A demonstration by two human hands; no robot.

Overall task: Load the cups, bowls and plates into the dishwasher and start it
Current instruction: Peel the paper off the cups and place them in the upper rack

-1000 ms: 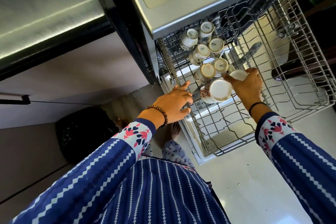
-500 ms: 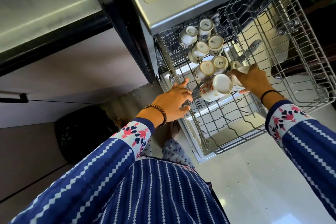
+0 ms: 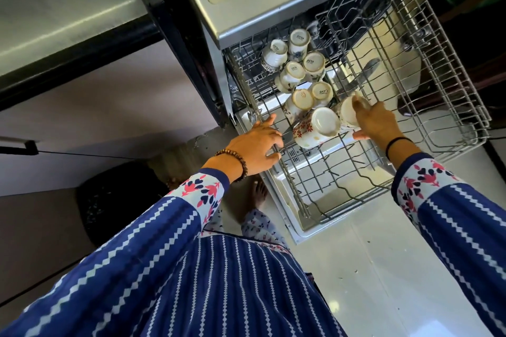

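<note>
While our right hand (image 3: pixel 379 124) curls round a white cup (image 3: pixel 347 115) tipped on its side in the upper rack (image 3: pixel 451 107), that cup touches the red-flower cup (image 3: pixel 315 130) to its left. Our left hand (image 3: pixel 258 145) grips the rack's left rail, just beside the red-flower cup. Rack is pulled out of the dishwasher (image 3: pixel 246 8) and holds a cluster of smaller cups (image 3: pixel 297 71), bottoms up, back left.

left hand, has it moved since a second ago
No. The left hand still grips the rack at the same spot on its left rail, beside the mug.
</note>
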